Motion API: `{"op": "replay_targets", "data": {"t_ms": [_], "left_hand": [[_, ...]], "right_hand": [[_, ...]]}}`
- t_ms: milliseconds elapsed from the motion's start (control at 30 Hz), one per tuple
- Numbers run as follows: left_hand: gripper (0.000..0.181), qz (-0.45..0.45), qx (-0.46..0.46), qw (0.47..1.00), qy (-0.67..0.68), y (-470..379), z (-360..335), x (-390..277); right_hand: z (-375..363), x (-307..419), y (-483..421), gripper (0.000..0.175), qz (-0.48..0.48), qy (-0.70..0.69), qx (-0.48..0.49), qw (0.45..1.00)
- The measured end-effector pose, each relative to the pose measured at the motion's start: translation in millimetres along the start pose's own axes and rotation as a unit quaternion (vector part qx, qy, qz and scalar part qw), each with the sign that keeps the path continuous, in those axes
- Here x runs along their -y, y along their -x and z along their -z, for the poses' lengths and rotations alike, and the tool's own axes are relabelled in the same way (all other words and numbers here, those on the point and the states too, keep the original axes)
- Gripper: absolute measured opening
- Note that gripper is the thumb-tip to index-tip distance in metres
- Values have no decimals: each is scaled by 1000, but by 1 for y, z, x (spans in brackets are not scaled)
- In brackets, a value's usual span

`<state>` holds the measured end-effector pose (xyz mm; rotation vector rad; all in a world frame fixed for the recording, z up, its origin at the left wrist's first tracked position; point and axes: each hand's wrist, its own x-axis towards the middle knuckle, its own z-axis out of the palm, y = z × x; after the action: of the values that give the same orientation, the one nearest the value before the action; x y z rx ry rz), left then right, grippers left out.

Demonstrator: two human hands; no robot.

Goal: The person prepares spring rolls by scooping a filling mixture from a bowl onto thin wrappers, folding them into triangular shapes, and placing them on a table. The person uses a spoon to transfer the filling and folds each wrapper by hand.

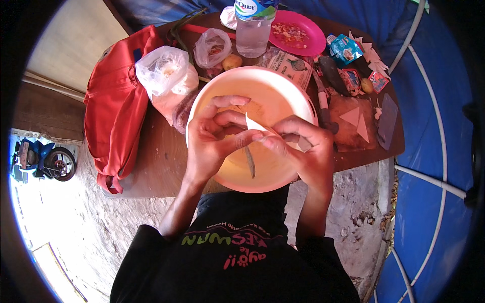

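Note:
Above a large pale plastic basin (231, 172), both hands pinch a small folded piece of thin white wrapper (255, 124). My left hand (216, 132) has its thumb at the wrapper's lower edge, with the index finger raised and curved. My right hand (303, 144) grips the wrapper's right end between thumb and fingers. A metal utensil handle (249, 163) rests inside the basin, its far end hidden behind the hands. On a brown square board (344, 140) to the right lie thin white triangular wrappers (362, 128). A pink plate (320, 34) with chopped, colourful bits stands behind the basin.
A red bag (117, 94) and a plastic bag of white powder (166, 79) lie left on the wooden table (159, 163). Behind the basin are a water bottle (253, 38), a small potato (232, 62) and a printed packet (291, 68). A teal pouch (345, 49) lies right, near a blue tarpaulin (420, 151).

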<state>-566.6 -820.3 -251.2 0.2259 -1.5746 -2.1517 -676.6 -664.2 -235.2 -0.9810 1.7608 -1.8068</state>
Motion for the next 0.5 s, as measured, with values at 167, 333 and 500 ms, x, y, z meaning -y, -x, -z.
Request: {"op": "replay_targets", "data": {"t_ms": [167, 333, 500], "left_hand": [[50, 10, -19, 1000, 3, 0, 0, 5], [50, 12, -27, 999, -12, -4, -6, 6], [50, 38, 0, 998, -51, -8, -16, 7]], "right_hand": [[3, 1, 3, 11, -17, 10, 11, 1000], [12, -3, 2, 13, -1, -29, -28, 999], [38, -5, 9, 13, -36, -62, -35, 997]]}}
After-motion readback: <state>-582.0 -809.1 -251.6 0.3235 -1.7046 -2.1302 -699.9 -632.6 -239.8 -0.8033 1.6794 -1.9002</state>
